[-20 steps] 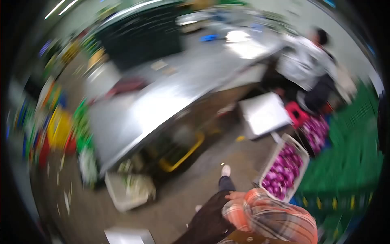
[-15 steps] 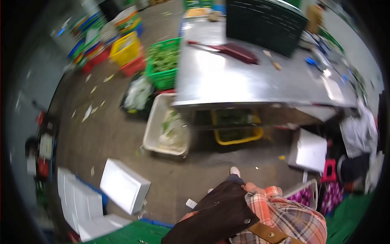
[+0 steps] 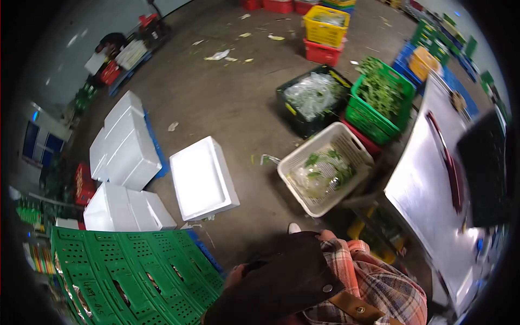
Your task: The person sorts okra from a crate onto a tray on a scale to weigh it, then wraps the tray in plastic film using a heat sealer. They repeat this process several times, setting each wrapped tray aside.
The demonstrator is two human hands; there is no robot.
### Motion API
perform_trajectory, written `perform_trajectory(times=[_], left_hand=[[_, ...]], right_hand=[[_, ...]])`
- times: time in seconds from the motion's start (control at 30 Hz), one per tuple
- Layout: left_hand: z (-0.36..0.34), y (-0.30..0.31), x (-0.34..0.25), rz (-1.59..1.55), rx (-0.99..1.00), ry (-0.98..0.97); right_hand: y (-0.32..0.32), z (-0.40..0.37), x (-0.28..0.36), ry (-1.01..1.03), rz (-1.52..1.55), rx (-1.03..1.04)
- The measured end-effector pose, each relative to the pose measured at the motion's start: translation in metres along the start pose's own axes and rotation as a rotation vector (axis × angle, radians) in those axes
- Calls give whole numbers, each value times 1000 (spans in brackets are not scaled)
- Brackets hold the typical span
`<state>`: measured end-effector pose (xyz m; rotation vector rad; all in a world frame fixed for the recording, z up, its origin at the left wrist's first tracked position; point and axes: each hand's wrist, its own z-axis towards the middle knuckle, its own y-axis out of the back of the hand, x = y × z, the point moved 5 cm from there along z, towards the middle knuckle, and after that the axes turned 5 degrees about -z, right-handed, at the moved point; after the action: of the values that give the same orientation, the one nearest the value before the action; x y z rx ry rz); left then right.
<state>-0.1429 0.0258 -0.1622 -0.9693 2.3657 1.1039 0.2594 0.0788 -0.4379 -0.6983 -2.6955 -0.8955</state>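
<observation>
My right hand [image 3: 326, 235] shows small past the far edge of the dark brown apron [image 3: 281, 276], at the end of a plaid sleeve [image 3: 374, 271]. Its fingers are mostly hidden, so any hold on the apron's edge cannot be made out. My left hand [image 3: 234, 277] shows partly at the apron's left side, close to the stacked green plastic crates [image 3: 135, 271]. Blur and the apron conceal its fingers. Ahead on the floor, an open white foam box [image 3: 201, 179] lies beyond the crates, and a cream basket [image 3: 325, 168] holds clear plastic and green leaves.
White foam boxes [image 3: 127, 141] stand at the left. A green basket [image 3: 379, 103] of leafy greens and a black crate [image 3: 317, 92] with plastic sit beyond the cream basket. The steel table [image 3: 422, 179] at the right bears a red-handled tool [image 3: 452, 173]. Leaf scraps litter the floor.
My view has swung left: the steel table has shifted to the right edge, and the green crates and foam boxes show more fully. My left hand has come into view beside the apron.
</observation>
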Motion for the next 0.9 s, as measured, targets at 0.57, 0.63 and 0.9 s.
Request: perform_trajectory(times=[0.57, 0.63, 0.9], left_hand=[[373, 338, -127, -508, -279, -57], [423, 411, -193, -421, -173, -226], [471, 606, -614, 144, 38, -1790]], right_hand=[[289, 271, 279, 574, -747, -30], [337, 287, 312, 255, -386, -119], [470, 394, 389, 34, 213, -198]])
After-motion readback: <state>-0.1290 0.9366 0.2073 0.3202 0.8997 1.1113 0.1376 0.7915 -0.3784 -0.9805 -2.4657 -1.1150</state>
